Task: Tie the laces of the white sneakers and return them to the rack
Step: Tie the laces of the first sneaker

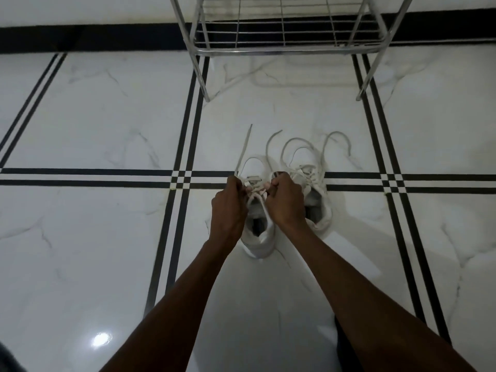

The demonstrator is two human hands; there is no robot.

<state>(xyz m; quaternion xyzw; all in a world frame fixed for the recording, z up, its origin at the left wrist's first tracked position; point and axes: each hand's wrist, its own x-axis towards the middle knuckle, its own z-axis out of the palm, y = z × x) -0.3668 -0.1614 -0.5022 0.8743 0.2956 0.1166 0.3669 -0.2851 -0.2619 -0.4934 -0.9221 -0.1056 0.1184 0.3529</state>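
Observation:
Two white sneakers stand side by side on the floor, toes pointing away from me. Over the left sneaker (259, 242) my left hand (228, 210) and my right hand (284, 204) each pinch a lace (243, 151) close to the eyelets. One lace end runs straight up and away from my left hand; another curves off from my right hand. The right sneaker (318, 200) sits untouched, its loose laces (336, 138) looping onto the floor beyond its toe. My right hand partly hides its inner side.
A chrome wire shoe rack (281, 47) stands ahead against the wall, its two front legs on the floor beyond the sneakers. The floor is glossy white marble tile (107, 116) with black double stripes. A black skirting band runs along the wall.

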